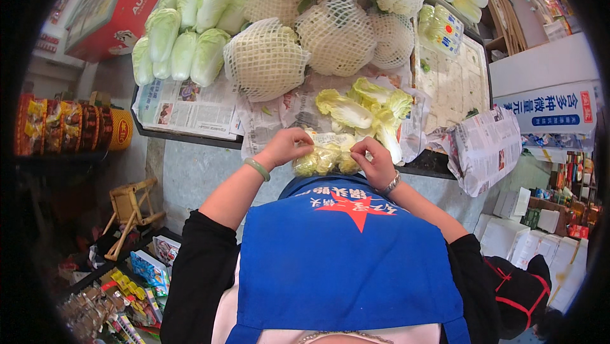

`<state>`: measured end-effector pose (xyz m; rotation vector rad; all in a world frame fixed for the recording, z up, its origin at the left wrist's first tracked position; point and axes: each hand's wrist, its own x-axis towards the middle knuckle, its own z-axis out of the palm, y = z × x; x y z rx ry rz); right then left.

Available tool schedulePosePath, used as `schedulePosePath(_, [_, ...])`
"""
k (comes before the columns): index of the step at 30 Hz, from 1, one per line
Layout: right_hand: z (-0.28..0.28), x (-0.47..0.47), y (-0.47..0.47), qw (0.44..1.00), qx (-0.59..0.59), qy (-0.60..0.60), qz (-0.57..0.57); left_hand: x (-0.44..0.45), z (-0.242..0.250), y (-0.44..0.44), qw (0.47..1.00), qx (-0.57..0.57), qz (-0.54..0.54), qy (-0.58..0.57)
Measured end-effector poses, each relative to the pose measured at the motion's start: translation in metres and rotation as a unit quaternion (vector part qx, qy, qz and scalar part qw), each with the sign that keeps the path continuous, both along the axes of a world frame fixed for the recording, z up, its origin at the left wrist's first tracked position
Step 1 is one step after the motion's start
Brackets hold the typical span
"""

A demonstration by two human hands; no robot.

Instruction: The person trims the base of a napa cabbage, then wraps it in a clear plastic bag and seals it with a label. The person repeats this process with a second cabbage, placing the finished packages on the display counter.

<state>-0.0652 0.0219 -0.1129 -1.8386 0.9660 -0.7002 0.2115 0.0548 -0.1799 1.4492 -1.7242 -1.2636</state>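
A clear printed plastic bag of small yellowish cabbages (326, 159) lies at the table's front edge, close against my blue apron (343, 267). My left hand (288, 147), with a green bangle at the wrist, pinches the bag's left end. At the right end, the thumb and fingers of my right hand (374, 162) grip the film. A metal watch or bracelet (394, 182) circles that wrist. Loose napa cabbage leaves (350, 111) lie on newspaper just beyond the bag.
Cauliflowers in white foam nets (267, 60) and stacked napa cabbages (207, 55) cover the table's back. Another bagged pack (441, 29) sits on a white foam lid (452, 86). Crumpled newspaper (488, 148) overhangs the right edge. A bamboo stool (131, 210) stands on the left.
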Motion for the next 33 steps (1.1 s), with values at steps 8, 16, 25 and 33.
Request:
schedulePosePath(8, [-0.024, -0.01, 0.0, 0.998, 0.019, 0.026, -0.048, -0.02, 0.01, 0.018, 0.972, -0.136, 0.034, -0.188])
schedulePosePath(16, [-0.034, -0.019, -0.001, 0.998, 0.008, 0.032, -0.061, -0.021, 0.012, 0.027, 0.968, -0.153, 0.018, -0.2])
schedulePosePath(25, [-0.045, -0.022, -0.003, 0.998, -0.021, 0.038, -0.052, -0.023, 0.024, 0.027, 0.979, -0.108, 0.019, -0.169])
schedulePosePath(33, [-0.047, -0.02, -0.004, 0.994, 0.065, 0.003, -0.088, -0.016, 0.037, 0.014, 0.994, -0.006, 0.006, -0.111])
